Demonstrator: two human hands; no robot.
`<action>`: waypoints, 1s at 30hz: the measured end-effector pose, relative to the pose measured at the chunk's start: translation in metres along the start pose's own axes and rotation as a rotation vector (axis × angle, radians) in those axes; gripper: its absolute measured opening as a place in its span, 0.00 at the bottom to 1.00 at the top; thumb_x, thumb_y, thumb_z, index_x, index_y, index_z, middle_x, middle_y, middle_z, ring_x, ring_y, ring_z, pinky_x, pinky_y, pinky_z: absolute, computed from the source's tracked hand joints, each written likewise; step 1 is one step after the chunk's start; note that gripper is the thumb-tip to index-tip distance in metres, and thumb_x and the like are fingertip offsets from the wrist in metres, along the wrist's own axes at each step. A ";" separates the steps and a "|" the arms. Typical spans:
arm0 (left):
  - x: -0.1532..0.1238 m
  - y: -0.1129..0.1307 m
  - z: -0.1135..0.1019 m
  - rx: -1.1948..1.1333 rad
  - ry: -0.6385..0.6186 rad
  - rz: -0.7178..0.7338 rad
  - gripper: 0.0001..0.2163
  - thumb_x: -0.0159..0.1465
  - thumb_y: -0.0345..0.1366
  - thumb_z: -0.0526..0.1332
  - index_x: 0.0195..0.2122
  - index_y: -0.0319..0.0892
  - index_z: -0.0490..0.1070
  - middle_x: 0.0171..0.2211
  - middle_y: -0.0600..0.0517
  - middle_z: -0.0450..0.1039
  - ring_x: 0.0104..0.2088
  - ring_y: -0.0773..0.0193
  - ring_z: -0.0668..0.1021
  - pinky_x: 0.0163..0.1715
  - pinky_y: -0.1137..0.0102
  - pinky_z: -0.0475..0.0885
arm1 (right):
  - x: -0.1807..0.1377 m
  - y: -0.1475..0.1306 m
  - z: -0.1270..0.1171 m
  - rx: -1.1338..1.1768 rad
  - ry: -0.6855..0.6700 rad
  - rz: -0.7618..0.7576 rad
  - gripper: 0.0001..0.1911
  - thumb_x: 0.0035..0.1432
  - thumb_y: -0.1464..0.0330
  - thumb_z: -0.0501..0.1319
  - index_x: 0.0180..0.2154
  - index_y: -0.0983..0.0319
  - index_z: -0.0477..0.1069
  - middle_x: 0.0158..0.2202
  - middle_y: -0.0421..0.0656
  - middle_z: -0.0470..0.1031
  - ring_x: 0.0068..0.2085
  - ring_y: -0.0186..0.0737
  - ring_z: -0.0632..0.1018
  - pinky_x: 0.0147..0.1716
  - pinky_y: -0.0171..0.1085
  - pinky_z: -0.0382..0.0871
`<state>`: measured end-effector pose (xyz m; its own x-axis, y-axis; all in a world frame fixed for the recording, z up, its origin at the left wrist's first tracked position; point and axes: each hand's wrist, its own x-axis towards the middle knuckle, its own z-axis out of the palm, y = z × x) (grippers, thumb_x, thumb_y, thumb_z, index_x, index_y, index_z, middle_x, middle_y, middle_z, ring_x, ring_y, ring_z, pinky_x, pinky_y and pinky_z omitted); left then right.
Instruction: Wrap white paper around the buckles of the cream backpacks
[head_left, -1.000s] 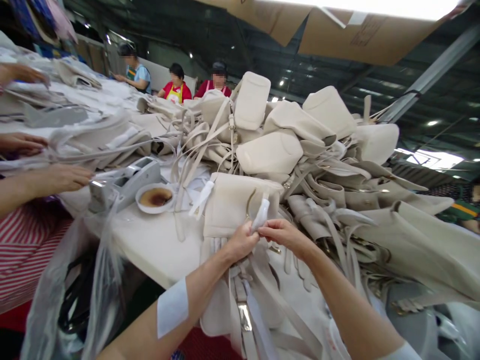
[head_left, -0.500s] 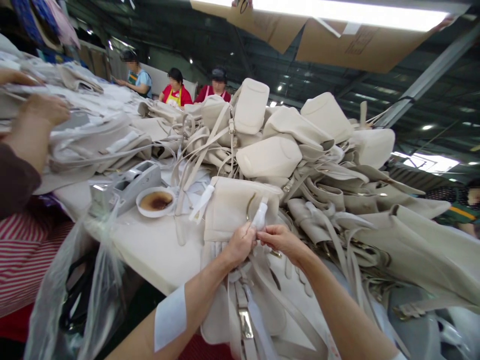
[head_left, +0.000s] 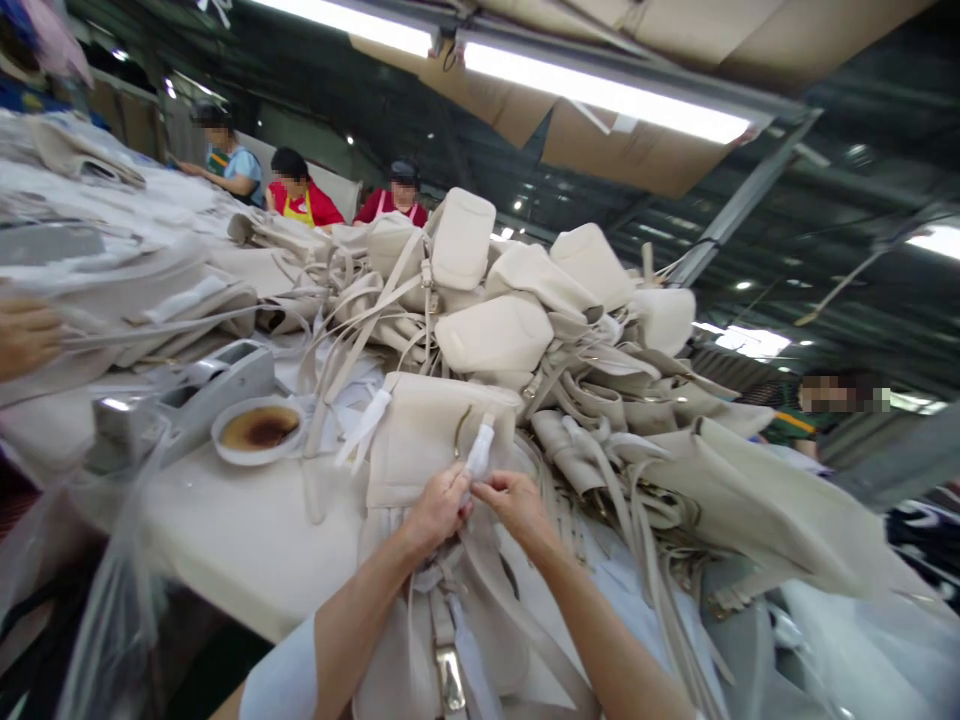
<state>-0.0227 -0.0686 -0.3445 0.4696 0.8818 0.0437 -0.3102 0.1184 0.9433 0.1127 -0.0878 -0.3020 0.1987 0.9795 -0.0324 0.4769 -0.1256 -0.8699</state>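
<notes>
A beige bag point(head_left: 409, 450) lies before me on the table edge, with its flap and straps toward me. White wrapping point(head_left: 481, 447) covers a strap end on it. My left hand point(head_left: 439, 510) is closed around the lower part of this wrapping. Beside it, my right hand point(head_left: 517, 508) pinches the wrapping's lower end with thumb and forefinger, almost touching the left fingers. What lies inside the wrapping is hidden. Below my hands hang a beige strap and a gold-coloured metal buckle point(head_left: 450, 680).
Behind the bag rises a pile of beige bags point(head_left: 495, 335). To the left stand a tape dispenser point(head_left: 225, 375) and a white dish point(head_left: 259, 430) of brown liquid. A co-worker's hand point(head_left: 26, 335) shows at the left edge. Several people work farther back.
My view has swung right and up, so the scene sits farther left. Both hands stay on the same wrapping. The co-worker's arms at left have mostly left the picture.
</notes>
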 end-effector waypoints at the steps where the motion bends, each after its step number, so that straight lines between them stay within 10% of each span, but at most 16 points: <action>1: 0.001 0.000 0.000 0.012 0.007 0.005 0.23 0.61 0.55 0.57 0.46 0.40 0.69 0.15 0.63 0.56 0.11 0.74 0.54 0.12 0.76 0.46 | -0.002 -0.001 0.003 0.061 -0.021 0.028 0.14 0.40 0.62 0.70 0.15 0.61 0.69 0.16 0.36 0.63 0.24 0.32 0.62 0.25 0.33 0.51; 8: -0.006 0.004 -0.004 0.004 0.000 -0.074 0.37 0.65 0.53 0.54 0.70 0.38 0.49 0.15 0.64 0.58 0.11 0.74 0.54 0.13 0.76 0.45 | -0.011 -0.001 0.011 0.356 -0.208 0.198 0.17 0.37 0.58 0.70 0.26 0.62 0.72 0.18 0.34 0.65 0.19 0.26 0.58 0.18 0.29 0.44; 16: -0.012 0.011 0.000 -0.205 0.052 -0.084 0.47 0.64 0.49 0.59 0.71 0.42 0.22 0.17 0.62 0.66 0.10 0.74 0.58 0.13 0.78 0.47 | 0.012 0.012 0.007 0.729 -0.578 0.298 0.15 0.38 0.70 0.73 0.31 0.63 0.73 0.19 0.36 0.74 0.21 0.27 0.71 0.20 0.25 0.58; 23: -0.018 0.023 -0.011 -0.539 -0.311 -0.133 0.26 0.57 0.45 0.69 0.52 0.43 0.61 0.25 0.56 0.72 0.13 0.79 0.59 0.13 0.81 0.56 | 0.043 0.003 0.001 0.545 -0.893 0.215 0.20 0.34 0.68 0.71 0.33 0.62 0.68 0.16 0.36 0.73 0.17 0.33 0.73 0.20 0.29 0.64; 27: -0.018 0.025 -0.016 -0.656 -0.391 -0.074 0.18 0.55 0.37 0.71 0.38 0.44 0.60 0.27 0.55 0.74 0.14 0.80 0.62 0.13 0.83 0.59 | 0.049 -0.009 0.009 0.526 -0.971 0.156 0.26 0.30 0.63 0.75 0.26 0.59 0.61 0.16 0.35 0.72 0.14 0.31 0.71 0.17 0.28 0.62; 30: -0.016 0.021 -0.014 -0.629 -0.377 -0.021 0.25 0.56 0.37 0.70 0.51 0.44 0.60 0.27 0.54 0.76 0.13 0.77 0.64 0.14 0.81 0.62 | 0.045 -0.011 0.008 0.525 -0.938 0.157 0.29 0.28 0.58 0.76 0.26 0.58 0.60 0.14 0.35 0.70 0.15 0.35 0.72 0.17 0.30 0.63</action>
<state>-0.0487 -0.0738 -0.3299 0.6978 0.6731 0.2450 -0.6609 0.4730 0.5827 0.1097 -0.0411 -0.2980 -0.6143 0.7164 -0.3308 0.0330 -0.3955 -0.9179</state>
